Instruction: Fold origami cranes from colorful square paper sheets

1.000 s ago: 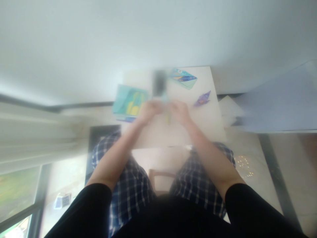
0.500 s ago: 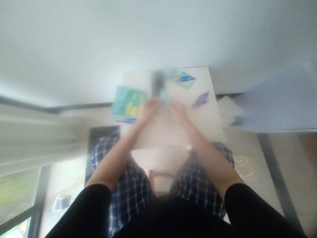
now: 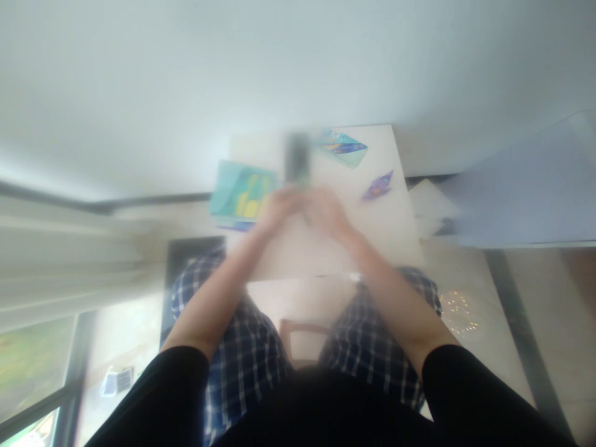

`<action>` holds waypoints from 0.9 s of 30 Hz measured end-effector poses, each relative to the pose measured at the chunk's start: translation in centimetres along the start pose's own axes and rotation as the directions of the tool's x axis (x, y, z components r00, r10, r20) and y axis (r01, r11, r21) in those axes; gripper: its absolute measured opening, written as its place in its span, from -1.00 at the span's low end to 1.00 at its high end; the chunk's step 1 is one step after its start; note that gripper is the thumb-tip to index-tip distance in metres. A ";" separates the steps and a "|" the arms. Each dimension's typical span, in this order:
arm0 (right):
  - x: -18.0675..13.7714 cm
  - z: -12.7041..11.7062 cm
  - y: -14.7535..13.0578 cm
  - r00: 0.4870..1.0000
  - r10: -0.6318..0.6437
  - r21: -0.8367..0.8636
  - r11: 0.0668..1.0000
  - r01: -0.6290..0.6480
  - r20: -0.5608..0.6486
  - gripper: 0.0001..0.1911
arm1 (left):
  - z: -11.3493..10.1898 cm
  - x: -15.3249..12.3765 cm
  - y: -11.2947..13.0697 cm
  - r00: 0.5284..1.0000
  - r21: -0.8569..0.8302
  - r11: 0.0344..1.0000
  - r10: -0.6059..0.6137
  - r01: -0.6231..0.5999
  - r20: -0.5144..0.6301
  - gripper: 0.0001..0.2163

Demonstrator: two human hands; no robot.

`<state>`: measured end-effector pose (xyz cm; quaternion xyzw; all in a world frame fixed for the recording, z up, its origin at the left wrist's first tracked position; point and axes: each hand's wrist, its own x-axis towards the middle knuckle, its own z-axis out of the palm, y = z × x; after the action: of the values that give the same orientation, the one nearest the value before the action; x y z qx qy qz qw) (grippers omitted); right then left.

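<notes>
My left hand [image 3: 285, 203] and my right hand [image 3: 327, 210] meet over the middle of the white table [image 3: 372, 236]. Both have their fingers closed, though the centre of the view is blurred. A small light-blue piece of paper [image 3: 303, 180] seems to be pinched between them, mostly covered by the fingers. Beyond the hands lies a dark, upright-oblong thing [image 3: 298, 155], too blurred to name. To the left is a teal packet or booklet [image 3: 228, 192] with a yellow figure on it. On the right lie a purple folded paper [image 3: 379, 186] and a blue patterned folded paper [image 3: 347, 148].
A white wall [image 3: 298, 68] stands behind the table's far edge. A pale grey panel [image 3: 526, 192] is at the right, and a white curtain [image 3: 65, 254] hangs at the left. My knees in checked trousers [image 3: 246, 354] are on both sides below the table's near edge.
My right hand has moved left until it meets my left hand. The light-blue paper that showed between them is now mostly covered. The things on the table have not moved.
</notes>
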<state>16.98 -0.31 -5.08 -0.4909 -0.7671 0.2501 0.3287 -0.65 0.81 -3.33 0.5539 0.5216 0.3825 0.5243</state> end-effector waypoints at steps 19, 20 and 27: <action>0.5 -2.2 1.1 0.990 -0.139 0.215 0.968 0.131 0.024 -0.72 | -0.8 0.1 0.2 0.999 0.079 0.997 0.007 -0.009 0.032 -0.77; 0.5 -2.2 1.1 0.991 -0.130 0.229 0.966 0.123 0.015 -0.74 | -0.8 0.1 0.1 0.999 0.080 0.997 0.003 -0.006 0.035 -0.77; 0.5 -2.1 0.9 0.998 -0.056 0.312 0.948 0.064 -0.034 -0.66 | -0.6 0.3 -0.8 0.998 0.102 0.994 -0.032 0.026 0.054 -0.69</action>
<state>18.90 0.62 -4.18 -0.4122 -0.7281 0.3523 0.4194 -1.36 1.14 -4.07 0.5824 0.5336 0.3325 0.5152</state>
